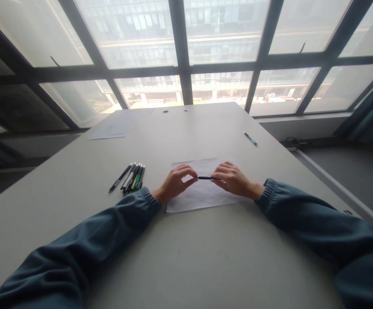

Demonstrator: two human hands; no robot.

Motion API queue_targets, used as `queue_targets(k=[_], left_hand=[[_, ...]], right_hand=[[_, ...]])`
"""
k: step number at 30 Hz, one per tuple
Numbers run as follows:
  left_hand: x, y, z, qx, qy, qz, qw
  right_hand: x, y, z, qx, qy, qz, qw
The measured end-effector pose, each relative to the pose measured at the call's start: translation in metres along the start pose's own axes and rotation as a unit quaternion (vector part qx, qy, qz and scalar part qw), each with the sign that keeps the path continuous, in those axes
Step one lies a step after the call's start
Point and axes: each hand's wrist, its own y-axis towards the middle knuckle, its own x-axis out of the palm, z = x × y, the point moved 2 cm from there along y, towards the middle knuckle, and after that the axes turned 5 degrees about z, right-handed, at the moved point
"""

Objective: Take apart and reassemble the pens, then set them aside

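Note:
Between my two hands a dark pen (204, 177) is held level above a sheet of white paper (193, 201). My left hand (176, 182) pinches one end of it with thumb and fingertips. At the other end, my right hand (233, 179) grips the pen, its fingers closed round the barrel. Both ends are partly hidden by my fingers. The paper lies flat on the table under my hands. To the left of my left hand is a bunch of pens (134, 178), mostly black with some green and yellow.
The white table (186, 253) stretches towards tall windows. A lone green pen (251, 138) lies near its right edge. More sheets of paper (112, 127) rest at the far left. Two small dark round pieces, one a disc (165, 111), sit near the far edge.

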Motion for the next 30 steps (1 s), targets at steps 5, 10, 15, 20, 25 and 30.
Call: queue_targets(k=[5,10,15,20,25,30], left_hand=[[0.0006,-0.0011,-0.0036,-0.033,0.036,0.004,0.999],[-0.0022,-0.0015,-0.0053,-0.069,0.026,0.018,0.997],[-0.0028,-0.002,-0.0089,-0.085,0.018,0.028,0.996],[-0.0013,-0.0022,-0.0096,-0.093,0.021,0.002,0.995],[0.0012,-0.0009,-0.0048,-0.056,0.008,-0.059,0.997],[0.0017,-0.0004,-0.0036,-0.046,0.029,-0.052,0.997]], right_hand=[[0.0004,-0.0007,0.0012,0.008,0.002,0.002,1.0],[0.002,-0.0036,0.0056,0.03,-0.004,0.021,0.999],[0.0022,-0.005,0.0082,0.05,-0.006,0.038,0.998],[0.0007,-0.0027,0.0054,0.034,-0.004,0.028,0.999],[0.0002,-0.0014,0.0035,0.015,-0.004,0.01,1.0],[0.0017,-0.0027,0.004,0.012,0.0,0.008,1.0]])
